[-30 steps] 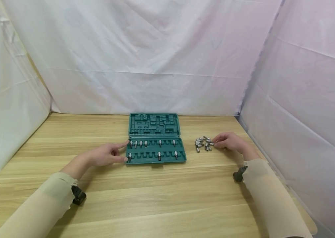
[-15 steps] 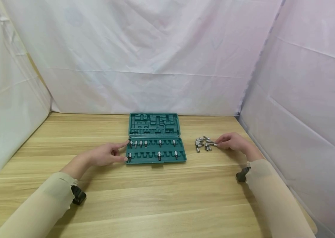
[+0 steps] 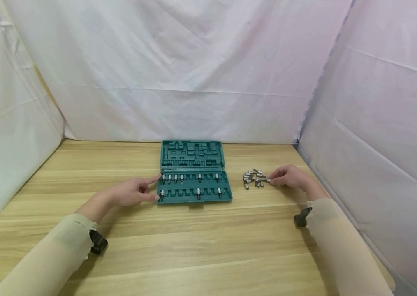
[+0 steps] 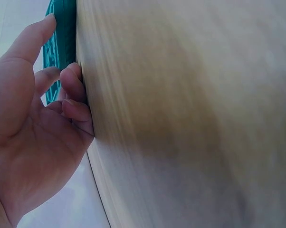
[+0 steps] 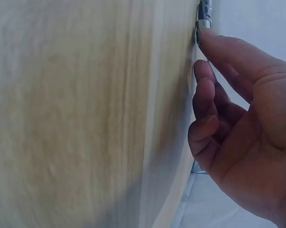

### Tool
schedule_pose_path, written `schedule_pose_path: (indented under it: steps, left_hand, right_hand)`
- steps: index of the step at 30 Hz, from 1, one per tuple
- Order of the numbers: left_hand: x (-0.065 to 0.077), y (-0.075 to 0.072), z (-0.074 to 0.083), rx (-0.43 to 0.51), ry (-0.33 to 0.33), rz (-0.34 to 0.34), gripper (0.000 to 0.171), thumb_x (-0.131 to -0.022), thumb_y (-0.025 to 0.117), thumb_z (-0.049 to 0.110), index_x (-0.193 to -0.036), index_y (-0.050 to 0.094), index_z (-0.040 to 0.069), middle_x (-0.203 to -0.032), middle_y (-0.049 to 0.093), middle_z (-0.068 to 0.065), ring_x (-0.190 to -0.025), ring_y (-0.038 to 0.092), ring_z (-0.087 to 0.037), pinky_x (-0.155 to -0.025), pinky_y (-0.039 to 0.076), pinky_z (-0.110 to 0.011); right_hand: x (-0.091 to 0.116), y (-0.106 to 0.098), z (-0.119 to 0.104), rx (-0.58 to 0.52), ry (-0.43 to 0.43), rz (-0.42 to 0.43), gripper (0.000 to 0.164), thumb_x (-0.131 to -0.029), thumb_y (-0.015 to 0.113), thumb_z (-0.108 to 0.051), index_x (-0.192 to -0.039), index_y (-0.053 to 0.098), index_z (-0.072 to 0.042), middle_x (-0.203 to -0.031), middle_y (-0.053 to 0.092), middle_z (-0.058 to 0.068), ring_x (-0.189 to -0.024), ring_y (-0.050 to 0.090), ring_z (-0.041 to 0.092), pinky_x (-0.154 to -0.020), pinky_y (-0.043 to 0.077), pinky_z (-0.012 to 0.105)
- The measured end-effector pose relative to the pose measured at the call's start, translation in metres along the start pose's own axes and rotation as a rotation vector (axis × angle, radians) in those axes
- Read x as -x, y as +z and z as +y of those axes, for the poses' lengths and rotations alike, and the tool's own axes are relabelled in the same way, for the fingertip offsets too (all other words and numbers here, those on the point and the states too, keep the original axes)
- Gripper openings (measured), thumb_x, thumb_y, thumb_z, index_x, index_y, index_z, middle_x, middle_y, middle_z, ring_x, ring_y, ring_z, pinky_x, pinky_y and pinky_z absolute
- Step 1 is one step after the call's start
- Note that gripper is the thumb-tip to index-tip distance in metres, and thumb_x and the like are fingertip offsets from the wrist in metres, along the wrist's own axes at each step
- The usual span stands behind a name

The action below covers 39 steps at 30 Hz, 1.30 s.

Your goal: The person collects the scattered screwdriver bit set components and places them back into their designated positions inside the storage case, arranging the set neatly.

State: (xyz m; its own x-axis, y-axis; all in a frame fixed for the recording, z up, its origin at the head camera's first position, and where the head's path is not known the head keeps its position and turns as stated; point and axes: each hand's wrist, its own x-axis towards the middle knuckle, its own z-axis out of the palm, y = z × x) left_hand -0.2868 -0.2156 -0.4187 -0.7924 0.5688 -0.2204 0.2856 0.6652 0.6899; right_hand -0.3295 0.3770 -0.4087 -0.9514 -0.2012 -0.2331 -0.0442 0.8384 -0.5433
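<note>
A green plastic case (image 3: 193, 199) lies unfolded on the wooden table, its moulded lid (image 3: 192, 155) at the back. Two rows of slots in its base hold several silver bit sockets (image 3: 198, 193) with dark tips. My left hand (image 3: 128, 192) touches the case's left edge, index finger at the hinge end and thumb at the front corner; its other fingers are curled beneath in the left wrist view. My right hand (image 3: 288, 176) pinches a bit socket (image 5: 204, 23) at the right side of a loose pile of bit sockets (image 3: 248, 177). Its fingertips partly cover that socket.
The wooden table (image 3: 193, 250) reaches a white cloth backdrop (image 3: 193, 102) behind the case. White cloth also hangs on the left and right sides. Dark wrist-worn devices (image 3: 97, 242) sit at both sleeves.
My right hand has shifted slightly right, drawing the pinched bit socket a little out from the pile. My left hand and the case stay in place.
</note>
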Motion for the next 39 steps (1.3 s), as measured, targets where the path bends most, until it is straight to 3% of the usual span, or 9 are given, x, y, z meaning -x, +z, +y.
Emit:
schedule_pose_path:
  steps: [6,13,20,27,32,39]
  left_hand:
    - [-0.001,-0.001,0.0,-0.004,0.0,-0.003,0.089,-0.106,0.075,0.042,-0.176,0.026,0.017,-0.084,0.055,-0.003,-0.075,0.047,-0.019,-0.066,0.043,-0.03]
    - [-0.001,-0.001,0.0,0.005,-0.012,-0.007,0.09,-0.105,0.075,0.043,-0.176,0.026,0.018,-0.083,0.055,-0.003,-0.074,0.047,-0.018,-0.065,0.043,-0.03]
    - [-0.001,-0.001,0.0,0.0,-0.003,-0.011,0.089,-0.106,0.075,0.042,-0.176,0.026,0.017,-0.08,0.052,-0.001,-0.072,0.045,-0.018,-0.065,0.04,-0.03]
    - [0.0,-0.001,0.001,0.002,-0.003,-0.004,0.09,-0.106,0.075,0.043,-0.176,0.026,0.016,-0.082,0.053,-0.002,-0.074,0.046,-0.018,-0.065,0.041,-0.03]
    - [0.0,-0.001,0.0,0.0,-0.003,-0.002,0.089,-0.106,0.075,0.043,-0.176,0.026,0.016,-0.082,0.055,-0.002,-0.073,0.046,-0.017,-0.066,0.042,-0.029]
    - [-0.001,0.0,0.0,-0.009,0.002,-0.001,0.09,-0.106,0.075,0.043,-0.176,0.026,0.016,-0.083,0.055,-0.003,-0.074,0.047,-0.018,-0.065,0.042,-0.029]
  right_hand:
    - [0.006,-0.004,0.001,-0.005,-0.03,0.037,0.025,-0.103,0.078,-0.026,-0.121,0.08,-0.009,-0.11,0.079,0.006,-0.099,0.067,0.018,-0.088,0.052,0.033]
    - [0.006,-0.005,-0.01,-0.172,-0.092,0.065,0.03,-0.105,0.074,-0.021,-0.129,0.072,-0.003,-0.116,0.076,0.015,-0.091,0.07,0.023,-0.077,0.054,0.035]
    - [0.003,0.002,-0.036,-0.161,-0.122,0.076,0.042,-0.107,0.073,-0.037,-0.141,0.074,-0.013,-0.128,0.075,0.01,-0.106,0.067,0.032,-0.087,0.056,0.042]
    - [-0.004,0.012,-0.063,-0.252,-0.181,0.044,0.042,-0.108,0.072,-0.04,-0.141,0.073,-0.014,-0.133,0.075,0.011,-0.113,0.067,0.043,-0.091,0.057,0.046]
    - [-0.006,0.02,-0.08,-0.306,-0.201,0.022,0.039,-0.109,0.07,-0.041,-0.143,0.072,-0.02,-0.135,0.072,0.019,-0.111,0.064,0.048,-0.088,0.058,0.048]
    - [-0.011,0.034,-0.1,-0.383,-0.239,0.01,0.043,-0.109,0.071,-0.038,-0.145,0.068,-0.015,-0.133,0.07,0.029,-0.103,0.064,0.05,-0.08,0.058,0.047]
